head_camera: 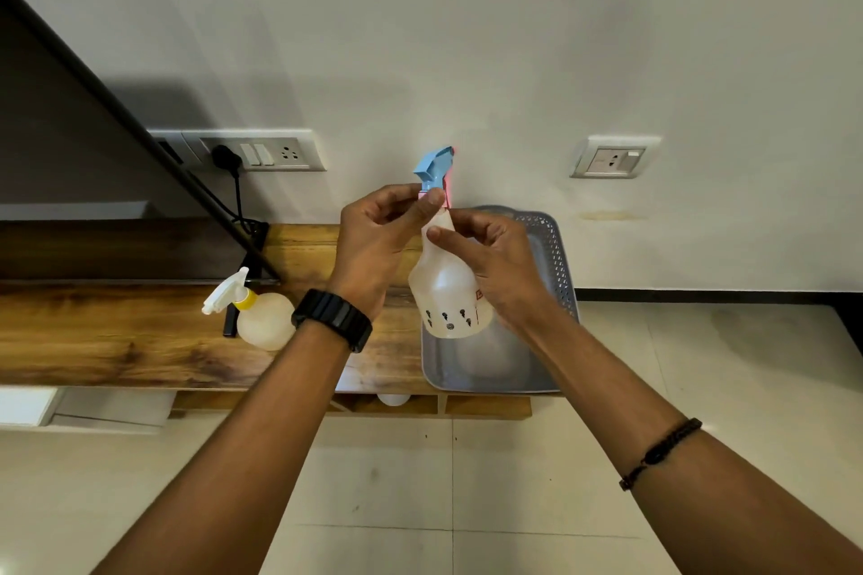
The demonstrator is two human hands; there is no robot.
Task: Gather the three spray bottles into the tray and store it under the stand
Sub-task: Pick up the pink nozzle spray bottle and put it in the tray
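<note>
Two hands on one spray bottle (446, 289), held upright in the air right above the grey tray (555, 257). Left hand (378, 243) pinches the neck just under the blue trigger head (435, 166), thumb and fingers closed around it. Right hand (495, 266) wraps the translucent body from the right side, index finger lying across the shoulder of the bottle, fingers curled closed on it. Bottle bottom sits clear of the tray floor (shadow visible underneath it).

Tray rests on the right end of the wooden stand (140, 336), its perforated rim toward the wall, near edge overhanging the stand's front a little. Inside the tray, under the held bottle, a pale rounded shape shows, too blurred to identify.

Second spray bottle (261, 317), round body, yellow collar, white trigger, stands on the stand well left of the tray, just beside the left wrist. White rounded object (393, 399) peeks out below the stand top, left of the tray's near corner; cannot tell what it is.

Black watch (332, 318) on the left wrist, dark cord bracelet (661, 453) on the right forearm. Socket plate (254, 152) with a black plug on the wall up-left of the tray, another socket (611, 159) up-right of it.
</note>
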